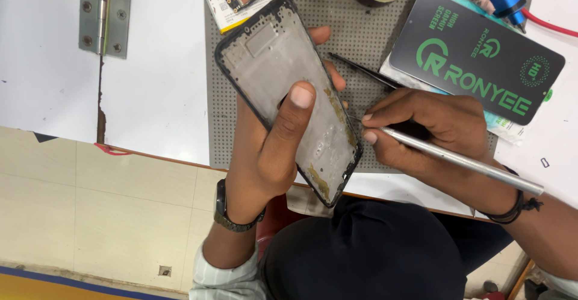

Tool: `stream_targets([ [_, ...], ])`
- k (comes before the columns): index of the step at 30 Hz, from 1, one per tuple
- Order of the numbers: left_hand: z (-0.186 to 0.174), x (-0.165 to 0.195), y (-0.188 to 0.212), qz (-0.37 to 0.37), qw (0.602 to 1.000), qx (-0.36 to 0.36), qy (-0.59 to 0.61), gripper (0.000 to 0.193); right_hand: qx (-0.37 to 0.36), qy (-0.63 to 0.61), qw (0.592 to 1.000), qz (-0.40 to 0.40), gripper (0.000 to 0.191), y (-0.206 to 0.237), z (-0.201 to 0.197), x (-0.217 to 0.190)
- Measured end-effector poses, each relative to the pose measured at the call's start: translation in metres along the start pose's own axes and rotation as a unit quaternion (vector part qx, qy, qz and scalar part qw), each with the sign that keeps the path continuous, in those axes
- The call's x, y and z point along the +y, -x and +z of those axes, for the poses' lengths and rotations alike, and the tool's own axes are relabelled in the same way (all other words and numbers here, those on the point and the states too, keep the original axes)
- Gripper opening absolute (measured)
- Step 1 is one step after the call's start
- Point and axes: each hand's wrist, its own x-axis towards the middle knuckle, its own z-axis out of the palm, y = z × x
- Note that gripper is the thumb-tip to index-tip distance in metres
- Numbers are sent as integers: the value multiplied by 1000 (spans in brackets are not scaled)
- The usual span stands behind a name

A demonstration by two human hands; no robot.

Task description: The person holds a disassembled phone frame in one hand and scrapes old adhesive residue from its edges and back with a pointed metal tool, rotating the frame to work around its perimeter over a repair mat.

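Left hand (274,149) clamps bare phone frame (289,92) above perforated mat (361,35), thumb pressing its inner face to steady it; right hand (427,128), closed pen-style on metal pick (457,161), works tip along frame's right edge.

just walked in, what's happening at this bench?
A person holds a bare phone frame in the left hand, thumb pressed on its inner face. The right hand grips a slim metal tool like a pen, tip at the frame's right edge, where yellowish residue shows. Black tweezers and a dark screen package lie on the grey perforated mat.
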Motion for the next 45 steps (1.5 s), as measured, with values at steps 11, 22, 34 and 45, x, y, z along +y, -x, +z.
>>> stream_targets([
  [11, 0, -1, 1, 12, 1000, -4, -8, 56, -5, -1, 1000, 0, 13, 0, 0, -1],
  [22, -3, 0, 3, -21, 999, -13, 23, 47, -61, 9, 997, -41, 12, -1, -11, 9],
  [34, -6, -2, 4, -64, 993, -21, 92, 43, -74, 30, 994, -73, 10, -3, -13, 8],
  [45, -5, -1, 1, -67, 993, -13, 92, 45, -83, 44, 991, -97, 11, -3, -13, 7],
])
